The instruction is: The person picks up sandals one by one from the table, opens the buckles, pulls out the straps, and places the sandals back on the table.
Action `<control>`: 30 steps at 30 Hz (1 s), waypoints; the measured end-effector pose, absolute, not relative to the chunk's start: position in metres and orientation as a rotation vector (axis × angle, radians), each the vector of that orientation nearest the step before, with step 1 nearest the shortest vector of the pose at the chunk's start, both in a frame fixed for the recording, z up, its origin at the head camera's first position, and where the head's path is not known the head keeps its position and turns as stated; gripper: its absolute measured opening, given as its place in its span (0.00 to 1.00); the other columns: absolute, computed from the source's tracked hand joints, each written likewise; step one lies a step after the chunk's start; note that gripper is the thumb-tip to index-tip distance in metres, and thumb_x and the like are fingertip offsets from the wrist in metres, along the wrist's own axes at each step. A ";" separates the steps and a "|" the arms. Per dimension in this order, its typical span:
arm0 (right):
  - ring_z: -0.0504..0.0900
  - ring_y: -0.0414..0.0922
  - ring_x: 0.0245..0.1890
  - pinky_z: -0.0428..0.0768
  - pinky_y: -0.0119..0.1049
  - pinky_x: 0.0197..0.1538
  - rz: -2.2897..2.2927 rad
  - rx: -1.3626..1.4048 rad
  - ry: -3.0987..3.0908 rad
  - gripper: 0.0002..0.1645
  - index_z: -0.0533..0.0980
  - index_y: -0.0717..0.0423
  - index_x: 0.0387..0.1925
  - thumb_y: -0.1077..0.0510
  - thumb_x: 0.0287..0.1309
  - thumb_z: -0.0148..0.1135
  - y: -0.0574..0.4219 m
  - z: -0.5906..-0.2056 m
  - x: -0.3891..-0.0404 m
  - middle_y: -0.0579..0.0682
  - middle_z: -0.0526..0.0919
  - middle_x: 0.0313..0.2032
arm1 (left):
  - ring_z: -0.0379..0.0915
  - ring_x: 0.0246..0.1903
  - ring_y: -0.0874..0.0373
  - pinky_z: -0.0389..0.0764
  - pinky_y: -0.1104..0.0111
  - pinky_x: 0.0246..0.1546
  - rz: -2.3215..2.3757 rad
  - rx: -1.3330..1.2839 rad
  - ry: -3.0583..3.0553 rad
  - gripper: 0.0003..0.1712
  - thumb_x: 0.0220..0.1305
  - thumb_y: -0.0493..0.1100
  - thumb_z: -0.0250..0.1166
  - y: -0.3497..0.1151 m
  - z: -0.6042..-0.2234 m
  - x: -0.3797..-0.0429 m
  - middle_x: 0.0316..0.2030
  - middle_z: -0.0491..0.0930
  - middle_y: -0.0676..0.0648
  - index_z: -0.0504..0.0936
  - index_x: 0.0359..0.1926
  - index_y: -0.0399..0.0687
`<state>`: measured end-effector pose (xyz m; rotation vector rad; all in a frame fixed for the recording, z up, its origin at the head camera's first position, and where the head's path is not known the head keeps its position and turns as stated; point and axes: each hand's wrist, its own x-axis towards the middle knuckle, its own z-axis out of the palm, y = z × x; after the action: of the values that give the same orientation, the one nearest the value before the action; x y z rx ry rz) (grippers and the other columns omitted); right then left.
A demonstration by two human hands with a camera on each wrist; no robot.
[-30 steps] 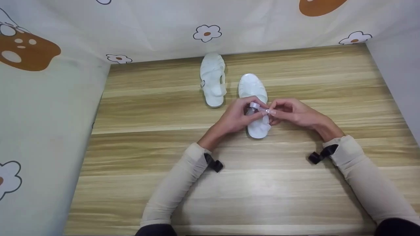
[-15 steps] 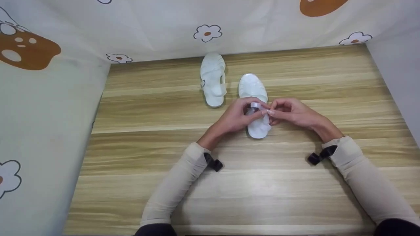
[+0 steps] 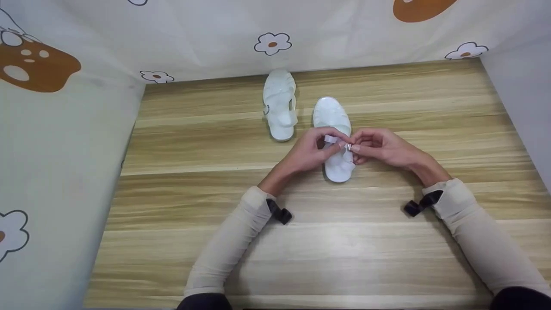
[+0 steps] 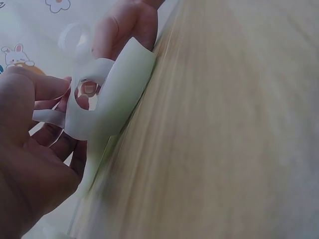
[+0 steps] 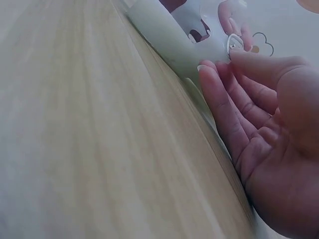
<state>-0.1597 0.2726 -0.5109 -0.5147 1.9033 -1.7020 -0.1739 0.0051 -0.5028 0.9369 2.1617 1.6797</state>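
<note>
A white sandal lies sole down on the wooden surface, its toe pointing away from me. My left hand reaches over it and pinches the white ankle strap between thumb and forefinger. From the other side, my right hand pinches the small metal buckle at the sandal's right edge. The buckle's metal frame shows by the thumb tip in the right wrist view. Fingers partly cover the strap where it meets the buckle.
The matching white sandal lies to the left and farther back, near the patterned cloth behind the wood-grain surface. More cloth borders the left side, and a pale wall the right.
The left thumb and forefinger have shifted slightly left, carrying the pinched strap a little that way. The buckle now shows between the two hands. The right hand has barely moved.
</note>
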 end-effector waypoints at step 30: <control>0.89 0.42 0.43 0.90 0.38 0.53 -1.728 -0.453 1.941 0.13 0.78 0.65 0.52 0.60 0.75 0.68 0.271 -0.514 -0.160 0.50 0.87 0.45 | 0.84 0.37 0.62 0.87 0.68 0.43 1.696 0.717 2.502 0.26 0.70 0.53 0.75 -0.004 -0.483 -0.179 0.43 0.86 0.47 0.81 0.62 0.46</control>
<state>-0.1596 0.2706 -0.5140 -0.4531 1.9407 -1.7282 -0.1789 -0.0037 -0.4833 0.7165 2.5024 1.6962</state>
